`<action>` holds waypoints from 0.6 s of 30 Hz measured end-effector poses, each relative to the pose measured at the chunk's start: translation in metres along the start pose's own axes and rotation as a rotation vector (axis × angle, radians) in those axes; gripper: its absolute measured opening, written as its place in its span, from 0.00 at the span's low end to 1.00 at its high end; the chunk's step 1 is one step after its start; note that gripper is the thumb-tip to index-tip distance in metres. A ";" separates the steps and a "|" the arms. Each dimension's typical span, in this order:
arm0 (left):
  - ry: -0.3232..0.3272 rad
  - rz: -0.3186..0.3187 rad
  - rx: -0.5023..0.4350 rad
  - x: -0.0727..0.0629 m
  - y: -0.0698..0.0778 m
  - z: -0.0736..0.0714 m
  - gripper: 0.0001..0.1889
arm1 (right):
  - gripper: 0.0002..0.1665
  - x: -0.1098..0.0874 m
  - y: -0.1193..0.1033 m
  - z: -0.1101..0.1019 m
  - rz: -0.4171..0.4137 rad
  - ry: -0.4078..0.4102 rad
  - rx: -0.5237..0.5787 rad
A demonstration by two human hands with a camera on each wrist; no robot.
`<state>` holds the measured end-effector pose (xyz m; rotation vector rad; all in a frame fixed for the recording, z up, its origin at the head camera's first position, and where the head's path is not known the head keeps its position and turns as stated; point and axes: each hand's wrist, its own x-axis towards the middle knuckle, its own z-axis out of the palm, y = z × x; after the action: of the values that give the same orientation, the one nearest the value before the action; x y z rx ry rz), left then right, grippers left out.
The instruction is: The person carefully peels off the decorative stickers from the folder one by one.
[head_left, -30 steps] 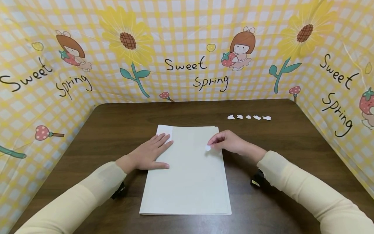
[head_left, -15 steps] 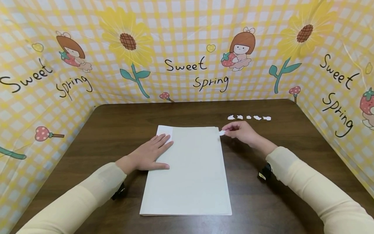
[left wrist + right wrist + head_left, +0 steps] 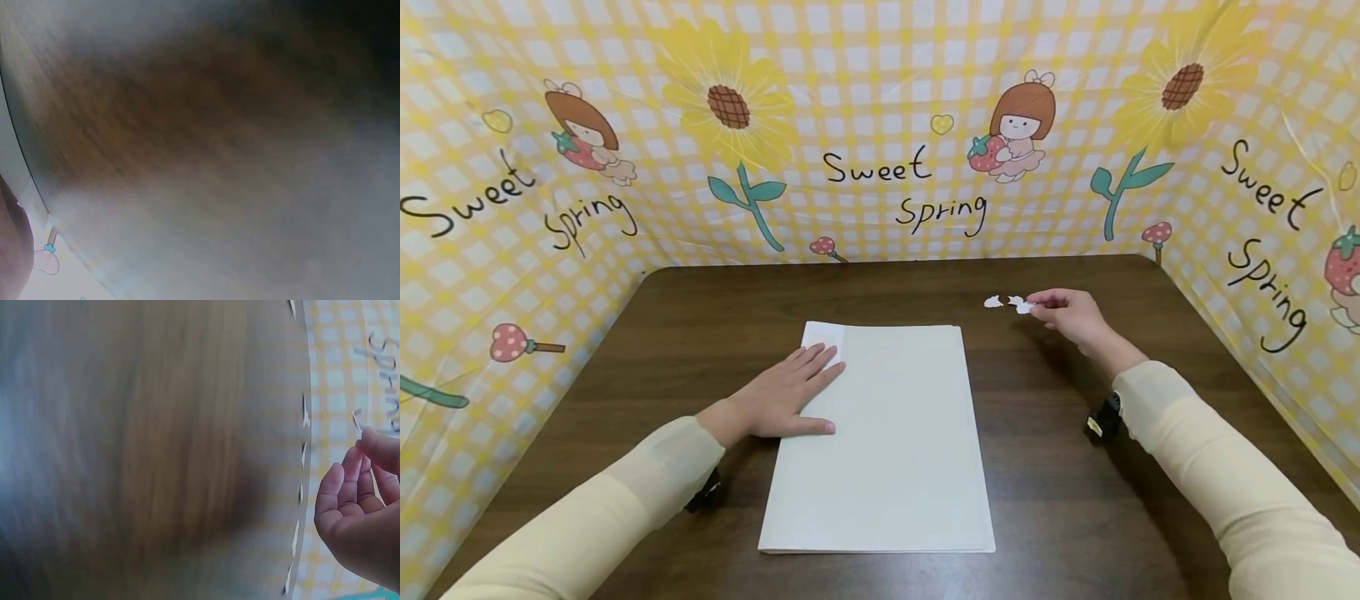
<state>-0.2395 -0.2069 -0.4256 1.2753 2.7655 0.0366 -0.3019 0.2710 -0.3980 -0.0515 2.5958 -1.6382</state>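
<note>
My left hand (image 3: 782, 392) rests flat, fingers spread, on the left side of a cream, pad-like stack of paper (image 3: 902, 450). Its fingertips lie on a small white sheet (image 3: 823, 332) at the stack's top left corner. Thumb and fingers of my right hand (image 3: 1073, 318) pinch a small white paper scrap (image 3: 1024, 308) beyond the stack's right side. In the right wrist view the scrap (image 3: 357, 420) sticks out past the fingertips. Just left of that hand lies a row of white torn scraps (image 3: 992, 302), the rest of it hidden behind the hand.
The brown wooden table (image 3: 715, 300) is bordered at the back and sides by a yellow checked cloth (image 3: 865, 108) with printed flowers and words. Black wrist cameras show beneath both sleeves. The left wrist view is mostly blurred.
My right hand has moved off the stack, right and away from me, to the row of scraps, still pinching the white scrap. The left hand stays put.
</note>
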 end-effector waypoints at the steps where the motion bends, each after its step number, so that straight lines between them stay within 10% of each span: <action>1: 0.001 0.000 -0.001 0.000 0.000 0.000 0.50 | 0.20 0.001 0.002 -0.003 0.002 0.009 -0.001; 18: 0.052 0.037 0.001 -0.001 0.000 -0.001 0.49 | 0.24 0.009 0.035 -0.057 0.059 0.173 0.022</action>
<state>-0.2388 -0.2077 -0.4247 1.3451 2.7851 0.0727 -0.3146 0.3364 -0.4056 0.1740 2.6730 -1.7221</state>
